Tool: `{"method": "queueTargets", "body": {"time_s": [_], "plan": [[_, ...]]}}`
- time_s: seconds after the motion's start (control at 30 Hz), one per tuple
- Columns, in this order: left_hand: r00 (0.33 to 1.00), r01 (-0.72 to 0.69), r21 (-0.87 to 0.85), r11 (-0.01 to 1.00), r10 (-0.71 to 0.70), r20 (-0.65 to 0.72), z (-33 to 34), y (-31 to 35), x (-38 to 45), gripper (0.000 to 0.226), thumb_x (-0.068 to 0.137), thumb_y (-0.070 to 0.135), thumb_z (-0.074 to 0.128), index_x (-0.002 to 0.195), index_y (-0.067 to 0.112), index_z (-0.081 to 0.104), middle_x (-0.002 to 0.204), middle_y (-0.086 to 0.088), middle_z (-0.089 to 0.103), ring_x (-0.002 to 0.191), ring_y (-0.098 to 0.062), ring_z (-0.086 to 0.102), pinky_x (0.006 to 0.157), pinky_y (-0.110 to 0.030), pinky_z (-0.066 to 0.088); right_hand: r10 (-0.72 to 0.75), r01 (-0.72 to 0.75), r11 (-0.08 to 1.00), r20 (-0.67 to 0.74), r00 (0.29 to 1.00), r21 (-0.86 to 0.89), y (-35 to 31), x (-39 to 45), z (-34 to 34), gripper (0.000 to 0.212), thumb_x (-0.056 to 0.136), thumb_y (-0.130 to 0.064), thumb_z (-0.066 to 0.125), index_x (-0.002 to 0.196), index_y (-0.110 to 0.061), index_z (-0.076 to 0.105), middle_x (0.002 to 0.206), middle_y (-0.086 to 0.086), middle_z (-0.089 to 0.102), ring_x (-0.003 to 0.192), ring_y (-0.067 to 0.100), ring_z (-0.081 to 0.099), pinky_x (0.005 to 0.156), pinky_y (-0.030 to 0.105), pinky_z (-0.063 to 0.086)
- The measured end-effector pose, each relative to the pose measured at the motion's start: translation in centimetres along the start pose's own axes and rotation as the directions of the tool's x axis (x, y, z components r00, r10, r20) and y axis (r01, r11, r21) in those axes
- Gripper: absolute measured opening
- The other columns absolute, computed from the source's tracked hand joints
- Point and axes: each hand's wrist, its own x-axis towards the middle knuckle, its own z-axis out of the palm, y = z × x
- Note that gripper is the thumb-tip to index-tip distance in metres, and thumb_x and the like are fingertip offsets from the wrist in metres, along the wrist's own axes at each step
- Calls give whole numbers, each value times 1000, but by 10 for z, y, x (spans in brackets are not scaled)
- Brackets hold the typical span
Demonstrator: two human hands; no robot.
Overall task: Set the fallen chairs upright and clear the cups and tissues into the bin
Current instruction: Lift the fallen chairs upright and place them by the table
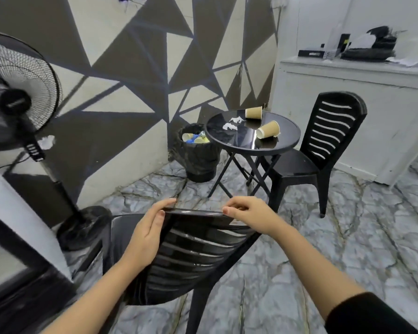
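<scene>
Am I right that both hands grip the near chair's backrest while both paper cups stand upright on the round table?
Not quite. In the head view both hands, left hand and right hand, grip the near chair, but both paper cups lie tipped over on the round table.

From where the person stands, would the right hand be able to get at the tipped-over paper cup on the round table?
Probably not yet. The right hand grips the near black plastic chair, and the tipped brown paper cup lies well beyond on the round black glass table.

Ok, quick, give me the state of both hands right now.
Left hand: closed on the top edge of the near black chair.
Right hand: closed on the same top edge, further right.
</scene>
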Motion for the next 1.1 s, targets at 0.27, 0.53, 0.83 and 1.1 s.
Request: {"method": "queueTargets", "body": {"time_s": [0.27,0.53,0.83,1.1], "plan": [[954,107,35,994,-93,-285,-89,-18,-64,24,85,40,46,105,50,52,115,13,54,110,3,48,98,-28,33,-2,1,1000,58,998,16,18,-12,33,20,86,-42,59,102,-35,69,103,-22,63,104,-9,54,84,14,37],[917,246,0,969,-232,-325,-197,-69,-121,52,63,60,67,110,54,46,107,4,62,105,-15,58,92,-35,41,7,-25,991,133,991,132,-20,25,124,45,82,-41,63,125,-33,50,138,-8,42,136,15,31,104,30,27],[903,157,-117,981,-190,-384,-208,-94,-112,50,50,48,75,95,46,53,95,-6,54,94,-22,53,92,-42,40,175,-141,874,-31,984,464,17,24,150,134,28,-83,69,143,-36,21,156,-2,18,143,23,17,114,51,23],[924,140,-103,985,-167,-345,-258,-120,-102,54,47,41,78,97,41,57,90,-9,63,86,-17,60,83,-25,46,172,-43,735,-125,977,677,15,44,201,41,71,-30,65,111,-28,54,112,6,59,108,19,57,82,28,45]]}}
